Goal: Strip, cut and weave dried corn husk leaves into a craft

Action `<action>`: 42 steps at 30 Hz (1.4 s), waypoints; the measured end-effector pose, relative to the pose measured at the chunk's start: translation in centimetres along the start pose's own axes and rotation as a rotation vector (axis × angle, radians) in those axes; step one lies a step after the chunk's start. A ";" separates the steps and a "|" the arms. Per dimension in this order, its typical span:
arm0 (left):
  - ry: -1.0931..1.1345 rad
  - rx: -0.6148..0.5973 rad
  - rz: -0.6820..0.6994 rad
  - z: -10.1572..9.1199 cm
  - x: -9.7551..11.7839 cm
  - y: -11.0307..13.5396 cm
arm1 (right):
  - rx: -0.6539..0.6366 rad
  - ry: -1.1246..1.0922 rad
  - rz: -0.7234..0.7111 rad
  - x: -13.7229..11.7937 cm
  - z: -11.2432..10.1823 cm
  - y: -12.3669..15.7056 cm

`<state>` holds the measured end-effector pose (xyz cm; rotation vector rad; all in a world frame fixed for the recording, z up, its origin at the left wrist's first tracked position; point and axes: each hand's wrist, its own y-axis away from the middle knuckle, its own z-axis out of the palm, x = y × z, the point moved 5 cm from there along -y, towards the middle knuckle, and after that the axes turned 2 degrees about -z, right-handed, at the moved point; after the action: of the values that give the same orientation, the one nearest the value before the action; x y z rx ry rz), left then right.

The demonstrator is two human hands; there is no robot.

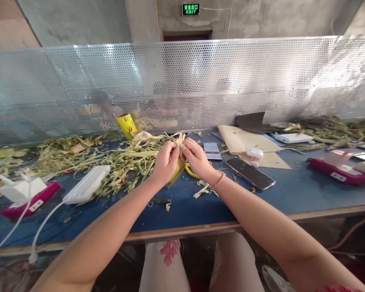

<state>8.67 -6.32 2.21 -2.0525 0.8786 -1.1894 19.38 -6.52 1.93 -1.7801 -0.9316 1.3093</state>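
My left hand and my right hand meet above the middle of the blue table, fingertips pinched together. Between them is a dried leaf piece that looks like corn husk, its pale frayed strips sticking up over the fingers and a greenish part hanging below. Both hands are closed on it; the fingers hide where it is gripped. Just behind my right hand, a yellow loop, perhaps a scissors handle, lies partly hidden. A heap of shredded dry leaves spreads beside my left hand, and small scraps lie under my right.
A perforated metal screen runs along the back. On the table are a yellow tube, a phone, a white power bank with cable, magenta power strips, brown paper and an earbud case.
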 end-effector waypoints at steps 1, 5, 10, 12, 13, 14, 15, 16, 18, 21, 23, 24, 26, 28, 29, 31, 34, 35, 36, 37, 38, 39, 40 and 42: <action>-0.010 0.001 0.002 0.0 0.0 0.0 | 0.001 -0.003 0.000 -0.1 0.0 0.0; -0.006 0.000 0.019 -0.1 0.1 0.1 | 0.004 -0.021 0.020 -0.1 -0.1 0.1; 0.015 0.002 0.031 -0.1 0.0 0.1 | 0.010 -0.016 0.044 0.1 0.0 0.1; 0.022 0.002 0.038 -0.1 -0.1 0.1 | 0.014 -0.016 0.050 0.1 -0.1 0.1; 0.027 0.003 0.041 -0.1 -0.1 0.1 | 0.017 -0.018 0.054 0.1 -0.1 0.1; 0.032 0.001 0.046 -0.1 -0.1 0.1 | 0.017 -0.019 0.060 0.1 -0.1 0.1; 0.040 0.001 0.054 -0.1 -0.1 0.1 | 0.020 -0.021 0.067 0.1 -0.1 0.1; 0.053 0.003 0.064 -0.1 -0.1 0.1 | 0.023 -0.027 0.075 0.1 -0.1 0.1; 0.104 0.015 0.070 -0.1 -0.1 0.0 | 0.027 -0.056 0.100 0.1 -0.2 0.1; 0.233 0.063 -0.033 0.0 -1.0 -0.2 | 0.022 -0.167 0.180 0.6 -0.1 0.2; 0.325 0.084 -0.161 0.2 -2.0 -0.4 | 0.020 -0.244 0.245 1.2 0.1 0.3; 0.371 0.080 -0.230 0.4 -2.6 -0.5 | 0.022 -0.270 0.278 1.5 0.1 0.3; 0.466 0.048 -0.387 0.9 -3.6 -0.6 | 0.033 -0.305 0.343 2.2 0.2 0.4; 0.546 -0.002 -0.534 1.4 -4.5 -0.5 | 0.047 -0.337 0.405 2.8 0.2 0.4; 0.564 -0.012 -0.579 1.6 -4.8 -0.5 | 0.060 -0.354 0.432 3.0 0.1 0.3; 0.538 0.026 -0.596 1.3 -5.2 -0.6 | 0.082 -0.381 0.480 3.5 0.0 0.3; 0.419 0.145 -0.529 0.4 -5.5 -0.8 | 0.053 -0.362 0.529 4.1 0.1 0.5; 0.391 0.166 -0.512 0.2 -5.6 -0.9 | 0.028 -0.326 0.535 4.3 0.2 0.6; 0.375 0.176 -0.499 0.0 -5.7 -0.9 | 0.006 -0.279 0.536 4.6 0.3 0.7; 0.366 0.178 -0.490 -0.1 -5.8 -0.9 | -0.011 -0.228 0.535 4.9 0.4 0.8; 0.359 0.178 -0.484 -0.1 -5.9 -1.0 | -0.019 -0.181 0.534 5.2 0.4 0.9; 0.348 0.174 -0.479 -0.2 -6.0 -1.0 | -0.023 -0.151 0.537 5.5 0.5 1.0; 0.332 0.171 -0.476 -0.3 -6.2 -1.0 | -0.023 -0.137 0.546 5.8 0.5 1.0; 0.290 0.168 -0.473 -0.4 -6.5 -1.0 | -0.019 -0.154 0.579 6.3 0.5 1.2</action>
<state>6.08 -0.66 -0.04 -2.0384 0.3988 -1.7820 20.44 -1.54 -2.02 -2.0730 -0.5152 1.8165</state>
